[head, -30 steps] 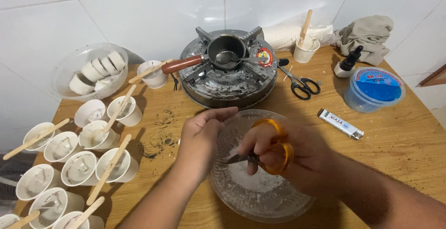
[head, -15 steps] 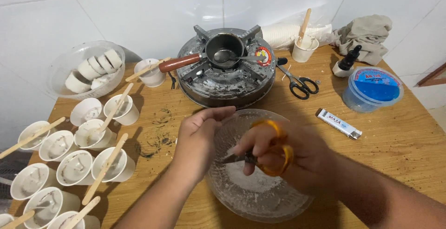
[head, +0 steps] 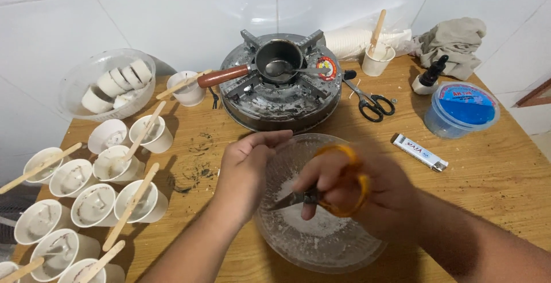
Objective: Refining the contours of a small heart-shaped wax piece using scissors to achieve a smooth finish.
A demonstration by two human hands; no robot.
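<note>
Centrally, right hand (head: pixel 367 194) clenched through the orange loops of a pair of orange-handled scissors (head: pixel 327 194), blades pointing toward 9 o'clock and nearly closed, tips just short of the left hand (head: pixel 247 171). Left hand curled, fingers bent inward at the blade tips; whether it pinches anything there cannot be told, the fingertips hide it. Both hands hover over a clear glass bowl (head: pixel 356 248) holding white powdery crumbs, at 6 o'clock on the wooden table (head: pixel 488 174).

Outward from the bowl:
- 12 o'clock: round gas stove (head: pixel 275 102), crusted white, with a small metal pot (head: pixel 279 62) on its trivet; pot's reddish-brown handle points to 9 o'clock, and a spoon rests in it.
- 1 o'clock: black-handled scissors (head: pixel 370 102) lying flat just beside the stove; behind them a paper cup with a wooden stick (head: pixel 377 59) standing in it.
- 2 o'clock: small dropper bottle (head: pixel 427 79), blue-lidded plastic tub (head: pixel 462 111), grey cloth (head: pixel 453 42) bunched against the wall.
- 3 o'clock: white lighter (head: pixel 419 152), lying flat, apart from the bowl.
- 8 to 10 o'clock: cluster of white paper cups (head: pixel 94 202), several with wooden sticks laid across or standing in them.
- 10 o'clock: clear plastic bowl (head: pixel 106 85) with stacked white rounds inside.
</note>
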